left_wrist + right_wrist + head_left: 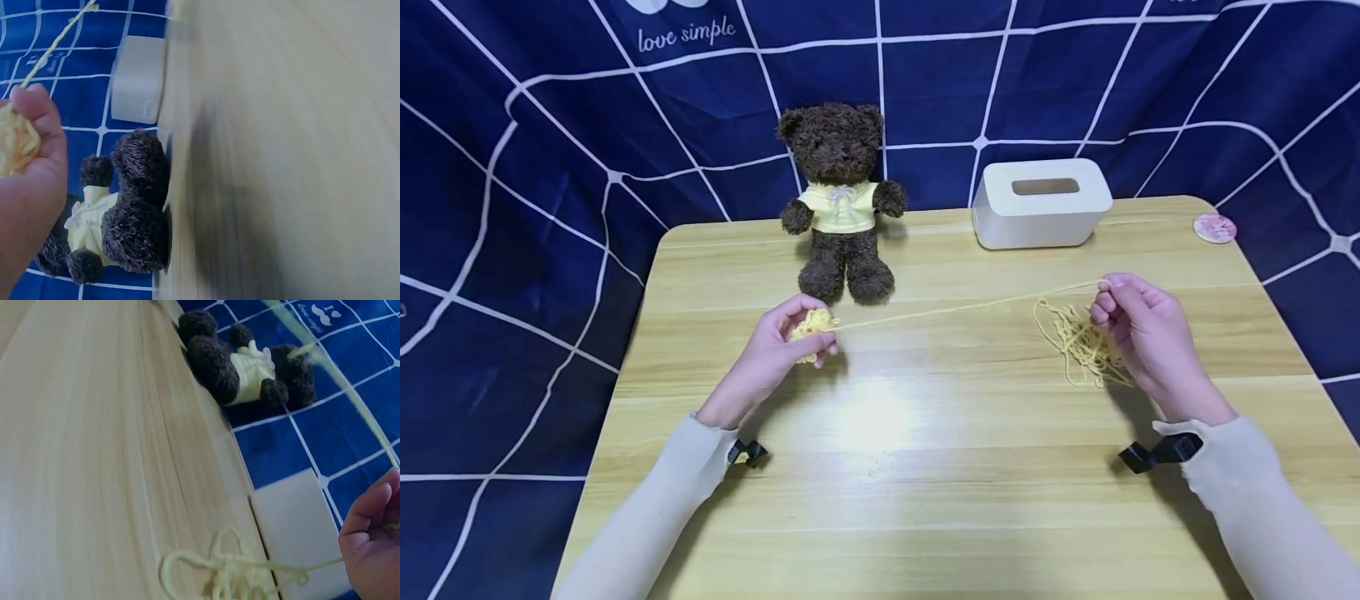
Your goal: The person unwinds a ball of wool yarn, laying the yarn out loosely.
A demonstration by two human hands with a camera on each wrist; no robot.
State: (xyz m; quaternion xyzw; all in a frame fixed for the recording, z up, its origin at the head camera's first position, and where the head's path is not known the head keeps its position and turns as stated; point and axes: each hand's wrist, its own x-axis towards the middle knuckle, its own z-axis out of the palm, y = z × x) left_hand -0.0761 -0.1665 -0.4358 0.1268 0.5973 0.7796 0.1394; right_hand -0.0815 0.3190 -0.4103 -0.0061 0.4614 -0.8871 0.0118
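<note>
A bundle of yellow yarn [815,325] sits in my left hand [780,340], with fingers and thumb curled round it. From it a single strand [955,309] runs taut across to my right hand [1152,337], which pinches it between thumb and fingertips. Beneath and beside the right hand lies a loose tangle of the same yarn [1086,343] on the table. In the left wrist view the bundle [17,142] shows inside the curled fingers at the left edge. The right wrist view catches the tangle [240,575] and a thread rising to the hand [375,537].
A brown teddy bear [842,187] in a yellow top sits at the back of the wooden table [925,517]. To its right stands a white tissue box [1037,221]. A round pink disc [1215,227] lies near the back right corner. Blue checked cloth [940,100] hangs behind.
</note>
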